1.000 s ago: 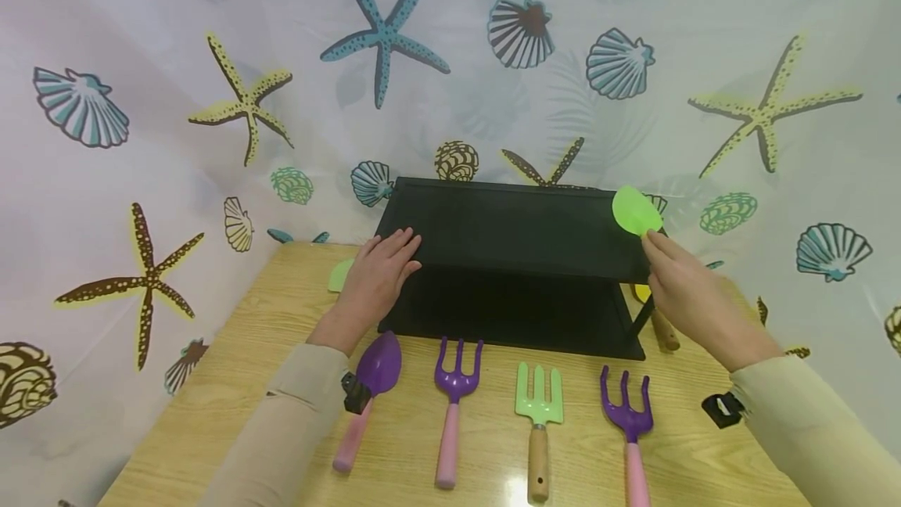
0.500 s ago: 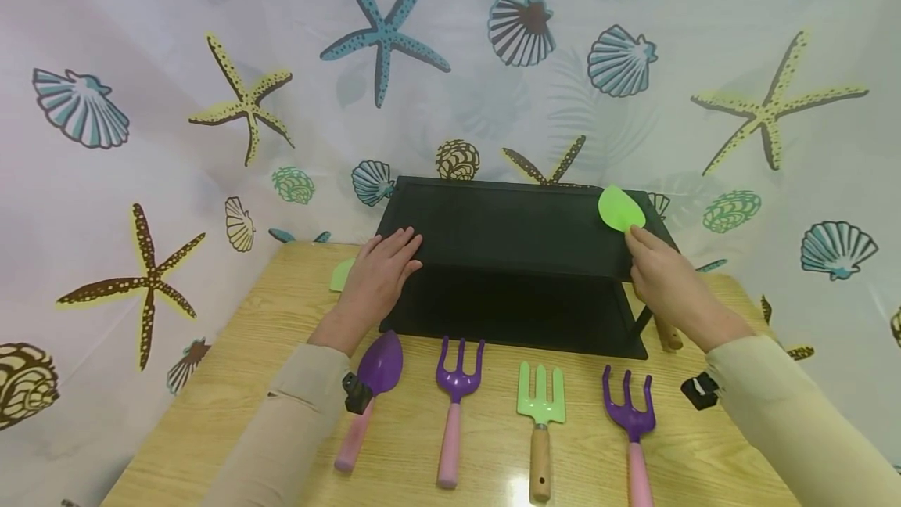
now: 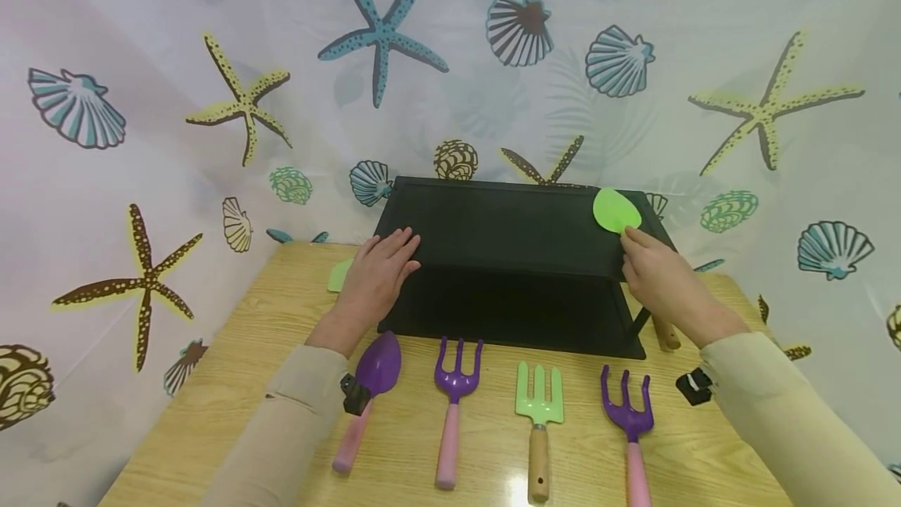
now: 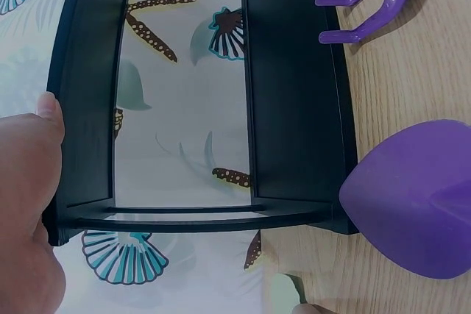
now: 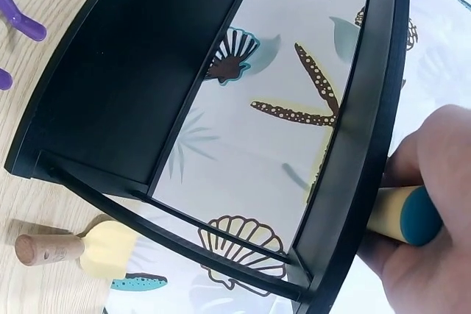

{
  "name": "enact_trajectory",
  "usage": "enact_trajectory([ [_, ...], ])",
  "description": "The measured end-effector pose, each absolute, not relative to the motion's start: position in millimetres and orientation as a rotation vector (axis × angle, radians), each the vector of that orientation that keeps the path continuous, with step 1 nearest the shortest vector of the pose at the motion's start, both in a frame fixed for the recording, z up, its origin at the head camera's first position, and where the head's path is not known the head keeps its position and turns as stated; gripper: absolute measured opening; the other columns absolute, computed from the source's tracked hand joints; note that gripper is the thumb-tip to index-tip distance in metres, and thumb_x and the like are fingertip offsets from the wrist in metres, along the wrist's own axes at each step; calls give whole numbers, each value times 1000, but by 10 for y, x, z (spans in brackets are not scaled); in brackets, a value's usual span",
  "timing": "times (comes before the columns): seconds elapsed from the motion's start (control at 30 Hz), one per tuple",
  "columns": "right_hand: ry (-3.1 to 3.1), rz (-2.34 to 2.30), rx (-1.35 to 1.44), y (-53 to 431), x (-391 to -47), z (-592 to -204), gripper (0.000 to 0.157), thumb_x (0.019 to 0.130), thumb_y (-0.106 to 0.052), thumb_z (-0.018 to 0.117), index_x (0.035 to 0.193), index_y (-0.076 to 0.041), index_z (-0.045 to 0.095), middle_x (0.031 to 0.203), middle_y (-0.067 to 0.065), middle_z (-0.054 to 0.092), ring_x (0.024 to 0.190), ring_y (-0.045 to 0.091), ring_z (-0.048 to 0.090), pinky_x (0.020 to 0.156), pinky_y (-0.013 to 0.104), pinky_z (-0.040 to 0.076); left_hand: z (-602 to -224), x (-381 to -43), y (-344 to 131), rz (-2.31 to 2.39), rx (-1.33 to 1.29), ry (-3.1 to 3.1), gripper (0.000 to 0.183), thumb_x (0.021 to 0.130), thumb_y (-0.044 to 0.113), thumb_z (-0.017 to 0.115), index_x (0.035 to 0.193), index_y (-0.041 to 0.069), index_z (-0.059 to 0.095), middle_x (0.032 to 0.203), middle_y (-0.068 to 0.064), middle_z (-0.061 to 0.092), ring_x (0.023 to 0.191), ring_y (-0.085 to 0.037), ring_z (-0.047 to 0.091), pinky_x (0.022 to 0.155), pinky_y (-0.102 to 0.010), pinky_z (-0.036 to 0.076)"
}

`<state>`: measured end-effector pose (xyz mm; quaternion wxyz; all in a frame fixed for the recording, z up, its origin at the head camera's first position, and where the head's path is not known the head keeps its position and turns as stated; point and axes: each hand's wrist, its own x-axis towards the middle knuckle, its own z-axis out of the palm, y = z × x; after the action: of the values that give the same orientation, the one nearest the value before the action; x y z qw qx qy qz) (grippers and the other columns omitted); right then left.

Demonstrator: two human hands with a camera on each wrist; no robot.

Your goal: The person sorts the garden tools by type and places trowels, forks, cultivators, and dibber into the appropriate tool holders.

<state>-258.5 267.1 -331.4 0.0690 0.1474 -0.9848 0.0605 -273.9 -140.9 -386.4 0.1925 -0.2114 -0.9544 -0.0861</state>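
Observation:
A black two-tier rack (image 3: 507, 233) stands at the back of the table. My left hand (image 3: 376, 276) rests on the left end of its top shelf, fingers extended and the thumb near the front edge. At the right end, my right hand (image 3: 658, 276) grips a small trowel with a light-green blade (image 3: 616, 210), which points up and left over the top shelf. In the right wrist view the trowel's cream handle with a teal end (image 5: 421, 216) shows inside the curled fingers. The lower shelf (image 5: 125, 64) appears bare in both wrist views.
Before the rack lie a purple trowel (image 3: 378, 364), two purple forks (image 3: 456, 382) (image 3: 629, 415) with pink handles, and a green fork (image 3: 540, 397). A yellow-bladed tool (image 5: 110, 250) lies by the right side, a pale green piece (image 3: 339, 275) by the left. A patterned curtain (image 3: 450, 61) hangs behind.
My right hand has shifted left with the green trowel, from the rack's right corner to farther in over the top shelf. My left hand has stayed in place.

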Motion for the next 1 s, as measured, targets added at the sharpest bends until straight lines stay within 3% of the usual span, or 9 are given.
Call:
enact_trajectory([
  [0.57, -2908, 249, 426, 2727, -2583, -3261, 45, 102, -13, 46, 139, 13, 46, 146, 35, 41, 135, 52, 39, 112, 63, 33, -3869, -2756, -1399, -242, -606, -2664, 50, 105, 34, 45, 150, 11, 45, 156, -9, 44, 147, -25, 38, 123, -48, 26],
  [1.0, -2844, 420, 328, 2990, -2279, -3184, 47, 107, -27, 37, 137, 7, 50, 142, 31, 46, 131, 53, 41, 108, 68, 34, -3886, -2760, -1416, -241, -605, -2661, 49, 106, 33, 44, 149, 12, 45, 155, -9, 44, 145, -25, 40, 123, -47, 27],
])
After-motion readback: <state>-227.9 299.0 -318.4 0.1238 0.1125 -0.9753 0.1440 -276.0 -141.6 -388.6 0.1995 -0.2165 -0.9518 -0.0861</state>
